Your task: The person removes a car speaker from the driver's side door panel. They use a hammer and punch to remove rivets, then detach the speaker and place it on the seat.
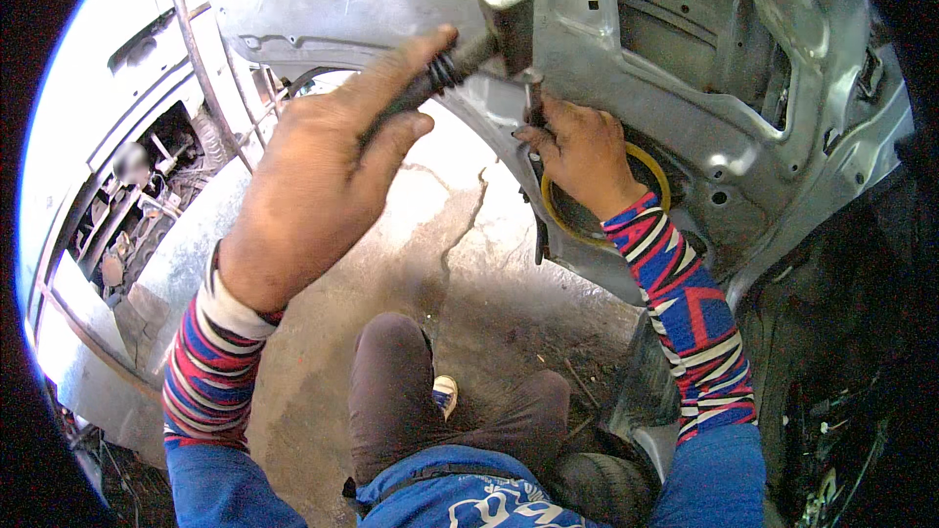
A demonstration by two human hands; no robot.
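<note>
My left hand (318,171) is wrapped around the dark handle of a hammer (507,22), index finger stretched along it. The hammer's head hangs just above a short metal punch or chisel (533,98); whether they touch I cannot tell. My right hand (587,149) pinches this tool, holding it upright at the edge of a silver-grey car door panel (675,103). The tool's lower tip is hidden by my fingers. Behind my right wrist, a yellow ring (657,168) lines a large round opening in the panel.
Below lies a cracked concrete floor (411,244). At the left, a bent metal pipe (191,49) stands by a white vehicle body with exposed mechanical parts (132,205). A black tire (602,484) is beside my legs (391,381). Dark vehicle parts (822,332) fill the right.
</note>
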